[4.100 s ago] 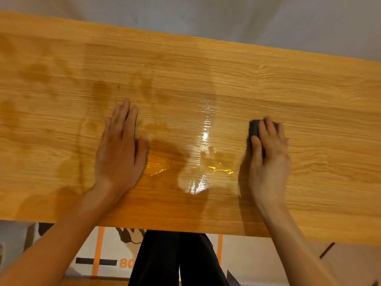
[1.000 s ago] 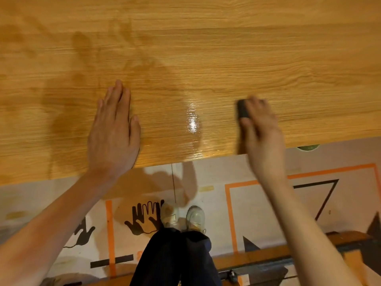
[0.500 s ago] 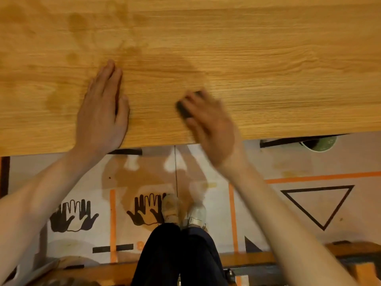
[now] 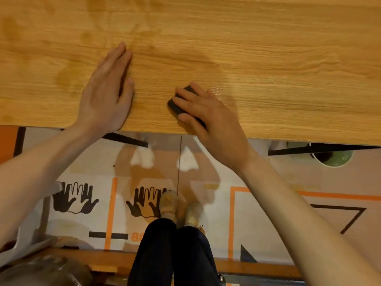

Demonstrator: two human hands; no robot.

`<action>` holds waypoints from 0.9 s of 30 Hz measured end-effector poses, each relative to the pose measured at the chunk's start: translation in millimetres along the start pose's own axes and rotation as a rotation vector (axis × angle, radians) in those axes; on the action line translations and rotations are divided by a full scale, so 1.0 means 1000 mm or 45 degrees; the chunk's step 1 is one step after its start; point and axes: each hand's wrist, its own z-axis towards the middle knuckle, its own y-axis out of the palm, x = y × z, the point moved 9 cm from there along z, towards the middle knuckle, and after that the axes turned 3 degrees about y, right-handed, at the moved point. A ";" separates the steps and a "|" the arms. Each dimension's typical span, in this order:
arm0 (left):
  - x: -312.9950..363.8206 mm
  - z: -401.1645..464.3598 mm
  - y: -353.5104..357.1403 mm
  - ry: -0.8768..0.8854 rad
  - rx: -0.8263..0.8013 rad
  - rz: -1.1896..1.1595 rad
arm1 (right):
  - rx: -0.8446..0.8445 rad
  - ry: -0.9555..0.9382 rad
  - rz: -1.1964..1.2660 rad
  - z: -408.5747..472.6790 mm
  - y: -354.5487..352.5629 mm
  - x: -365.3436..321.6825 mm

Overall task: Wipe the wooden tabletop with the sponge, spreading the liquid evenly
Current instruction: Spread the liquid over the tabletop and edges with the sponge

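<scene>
The wooden tabletop (image 4: 268, 58) fills the upper half of the head view, with darker damp patches at the left and a faint wet sheen near the middle. A dark sponge (image 4: 175, 105) lies close to the near edge. My right hand (image 4: 208, 114) covers most of it and holds it against the wood, fingers over its top and thumb at its near side. My left hand (image 4: 107, 93) rests flat on the tabletop to the left of the sponge, fingers straight and pointing away from me.
The table's near edge runs across the middle of the view. Below it are my legs and shoes (image 4: 181, 209) on a printed floor mat (image 4: 82, 201), a green round container (image 4: 332, 156) under the table at right, and a wooden bench (image 4: 247, 265).
My right hand has slid the sponge from the right toward the left along the near edge, over the shiny wet patch. The view has tilted down toward the floor. My left hand stays flat.
</scene>
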 end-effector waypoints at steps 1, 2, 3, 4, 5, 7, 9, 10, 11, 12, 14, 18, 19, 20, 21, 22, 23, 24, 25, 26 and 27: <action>0.000 0.000 0.000 -0.004 -0.003 0.001 | -0.052 -0.032 0.000 -0.005 -0.005 0.007; 0.000 0.000 0.000 -0.004 -0.002 0.002 | -0.047 -0.037 -0.005 -0.015 -0.017 0.018; 0.001 0.000 -0.001 0.000 0.002 0.005 | 0.015 -0.005 -0.017 -0.027 -0.032 0.033; 0.001 0.000 -0.001 0.008 0.005 0.011 | 0.109 0.064 -0.026 -0.041 -0.049 0.049; 0.002 0.000 -0.001 0.016 0.008 0.017 | 0.219 0.161 -0.023 -0.054 -0.064 0.063; 0.003 -0.001 -0.002 0.018 0.015 0.024 | 0.458 0.368 0.010 -0.072 -0.078 0.074; 0.003 -0.001 -0.003 0.010 0.020 0.021 | 0.577 0.497 -0.018 -0.068 -0.063 0.054; 0.004 -0.001 -0.003 0.009 0.021 0.021 | 0.555 0.497 -0.051 -0.056 -0.047 0.035; 0.004 -0.001 -0.003 0.011 0.022 0.022 | 0.485 0.459 -0.069 -0.039 -0.025 0.013; 0.005 -0.001 -0.003 0.017 0.021 0.023 | 0.376 0.392 -0.081 -0.022 -0.001 -0.009; 0.006 -0.002 -0.004 0.035 0.019 0.024 | 0.151 0.245 -0.168 0.004 0.041 -0.044; 0.005 -0.002 -0.003 0.026 0.020 0.038 | 0.057 0.071 -0.150 -0.006 0.024 -0.025; 0.004 -0.002 -0.003 0.020 0.022 0.040 | 0.145 0.109 -0.096 -0.021 0.003 -0.007; 0.003 -0.002 -0.002 0.014 0.024 0.040 | 0.245 0.195 -0.051 -0.037 -0.019 0.014; 0.002 -0.002 -0.002 0.012 0.027 0.039 | 0.316 0.288 -0.018 -0.053 -0.037 0.034; 0.001 -0.002 -0.002 0.013 0.030 0.037 | 0.343 0.360 0.000 -0.067 -0.048 0.049; 0.001 -0.002 -0.002 0.016 0.034 0.034 | 0.315 0.391 0.001 -0.076 -0.053 0.057; 0.000 -0.002 -0.001 0.019 0.037 0.030 | 0.240 0.375 -0.021 -0.083 -0.052 0.060; -0.001 -0.003 -0.001 0.023 0.041 0.028 | 0.147 0.319 -0.068 -0.086 -0.049 0.060; -0.001 -0.002 0.000 0.028 0.045 0.028 | 0.060 0.250 -0.138 -0.088 -0.047 0.059; -0.001 -0.002 0.000 0.030 0.048 0.029 | -0.002 0.182 -0.226 -0.088 -0.047 0.057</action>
